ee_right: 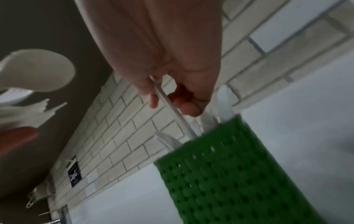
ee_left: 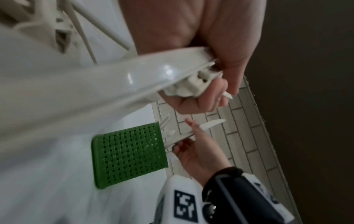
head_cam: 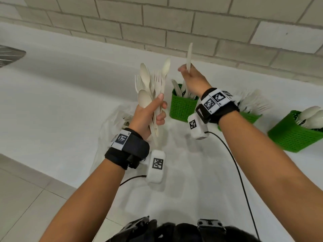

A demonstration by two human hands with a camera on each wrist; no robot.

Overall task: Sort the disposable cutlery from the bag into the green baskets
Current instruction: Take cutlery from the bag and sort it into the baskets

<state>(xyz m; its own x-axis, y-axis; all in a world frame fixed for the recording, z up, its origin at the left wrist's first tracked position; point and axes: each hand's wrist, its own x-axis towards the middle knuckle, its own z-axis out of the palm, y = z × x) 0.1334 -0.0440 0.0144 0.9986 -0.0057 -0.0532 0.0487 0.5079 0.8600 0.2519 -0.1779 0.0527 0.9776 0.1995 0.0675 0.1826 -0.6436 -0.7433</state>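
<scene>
My left hand (head_cam: 153,112) grips an upright bunch of cream spoons and forks (head_cam: 152,84) above the counter; the same bunch of cutlery (ee_left: 118,84) fills the left wrist view. My right hand (head_cam: 190,75) pinches a single white knife (head_cam: 189,56) by its handle, blade up, just above the left green basket (head_cam: 182,107), which holds several knives. In the right wrist view that knife (ee_right: 172,109) runs down toward the basket (ee_right: 229,174). The clear plastic bag (head_cam: 113,123) lies behind my left wrist. A middle green basket (head_cam: 250,117) holds forks; the right green basket (head_cam: 293,135) holds spoons.
White counter (head_cam: 70,84) runs back to a tiled wall (head_cam: 174,23). A metal sink drainer (head_cam: 8,55) shows at the far left. Cables trail from both wrist cameras across the counter's front. Floor tiles lie lower left.
</scene>
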